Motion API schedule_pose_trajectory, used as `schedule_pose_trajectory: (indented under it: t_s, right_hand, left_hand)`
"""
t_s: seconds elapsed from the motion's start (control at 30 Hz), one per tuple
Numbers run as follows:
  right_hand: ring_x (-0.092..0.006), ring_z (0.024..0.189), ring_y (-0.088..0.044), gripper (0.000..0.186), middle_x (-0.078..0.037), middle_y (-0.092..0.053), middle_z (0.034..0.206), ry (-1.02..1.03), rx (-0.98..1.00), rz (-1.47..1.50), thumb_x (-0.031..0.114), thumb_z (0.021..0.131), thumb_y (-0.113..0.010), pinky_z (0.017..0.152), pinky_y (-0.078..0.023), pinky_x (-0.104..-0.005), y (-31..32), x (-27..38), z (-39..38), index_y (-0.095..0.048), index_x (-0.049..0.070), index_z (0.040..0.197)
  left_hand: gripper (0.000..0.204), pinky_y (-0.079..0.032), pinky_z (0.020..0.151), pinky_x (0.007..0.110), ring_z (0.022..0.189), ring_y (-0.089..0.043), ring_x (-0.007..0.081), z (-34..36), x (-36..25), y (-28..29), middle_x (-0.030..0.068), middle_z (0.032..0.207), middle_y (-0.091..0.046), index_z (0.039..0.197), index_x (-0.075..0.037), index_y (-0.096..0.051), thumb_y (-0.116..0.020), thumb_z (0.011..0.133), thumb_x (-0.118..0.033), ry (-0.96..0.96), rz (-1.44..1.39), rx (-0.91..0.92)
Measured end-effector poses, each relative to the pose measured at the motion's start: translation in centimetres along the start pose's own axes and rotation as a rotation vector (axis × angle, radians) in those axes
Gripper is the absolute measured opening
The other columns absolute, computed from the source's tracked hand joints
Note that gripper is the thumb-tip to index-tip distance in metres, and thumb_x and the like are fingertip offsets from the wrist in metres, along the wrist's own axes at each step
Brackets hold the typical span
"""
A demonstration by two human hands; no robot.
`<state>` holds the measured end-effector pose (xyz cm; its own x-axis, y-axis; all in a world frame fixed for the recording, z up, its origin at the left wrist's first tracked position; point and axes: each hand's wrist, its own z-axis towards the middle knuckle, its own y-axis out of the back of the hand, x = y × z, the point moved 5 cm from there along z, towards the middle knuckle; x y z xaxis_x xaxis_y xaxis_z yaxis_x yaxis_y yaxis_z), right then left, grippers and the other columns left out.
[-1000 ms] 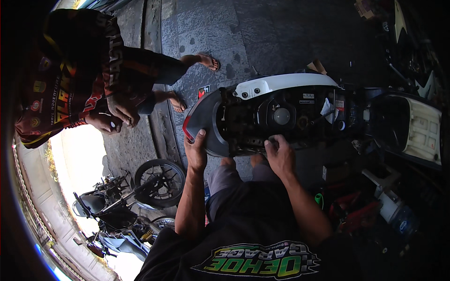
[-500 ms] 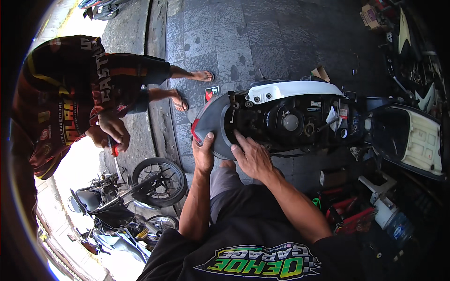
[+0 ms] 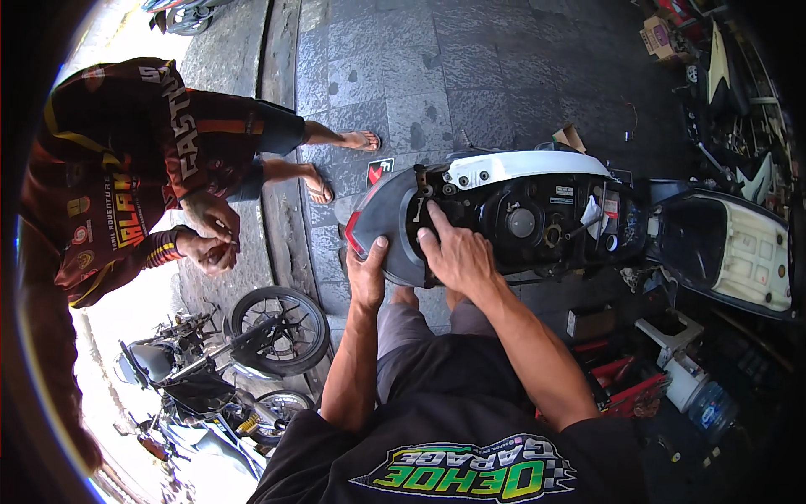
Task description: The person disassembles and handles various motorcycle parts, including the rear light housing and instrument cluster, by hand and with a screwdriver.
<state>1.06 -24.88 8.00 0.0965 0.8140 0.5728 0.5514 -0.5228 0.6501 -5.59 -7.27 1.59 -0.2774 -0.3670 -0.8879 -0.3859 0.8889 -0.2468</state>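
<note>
A scooter's dark grey tail cover with a red tail light lies right in front of me. My left hand grips its near edge, thumb on top and the other fingers hidden below. Over the open rear body, my right hand holds nothing I can see; its index finger stretches toward the metal bracket just inside the cover. Whether the fingertip touches is unclear. Farther right are the round fuel cap and the raised seat. A white side panel runs along the far side.
At the left stands a person in a dark red shirt, hands together before them. Motorcycles are parked at the lower left. A red toolbox and a water bottle sit at the lower right. Cardboard boxes lie upper right.
My right hand has moved farther across the rear body, its index finger now stretched out. My left hand keeps its grip. The other person's hands have come closer together, and the red-handled screwdriver no longer shows.
</note>
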Motion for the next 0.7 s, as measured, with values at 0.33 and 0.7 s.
schedule_pose_trajectory:
  t_s: [0.33, 0.7]
  right_hand:
    - [-0.0462, 0.078, -0.07, 0.055, -0.027, -0.071, 0.083, 0.171, 0.018, -0.258, 0.038, 0.1, -0.047, 0.076, -0.056, -0.0565, 0.0, 0.9, 0.8, -0.049, 0.004, 0.144]
    - [-0.0417, 0.088, -0.071, 0.045, -0.024, -0.072, 0.099, 0.175, -0.083, -0.058, 0.03, 0.096, -0.055, 0.081, -0.056, -0.0504, -0.7, -0.6, 1.3, -0.057, 0.003, 0.133]
  left_hand:
    - [0.048, -0.047, 0.1, 0.034, 0.111, -0.061, 0.0201, 0.1, 0.7, 0.2, 0.0123, 0.125, -0.064, 0.136, 0.004, -0.052, -0.064, 0.096, -0.02, 0.02, -0.09, -0.025]
    - [0.049, -0.045, 0.101, 0.035, 0.111, -0.06, 0.0211, 0.4, 0.4, 0.4, 0.0127, 0.124, -0.064, 0.136, 0.003, -0.052, -0.063, 0.095, -0.021, 0.016, -0.052, -0.022]
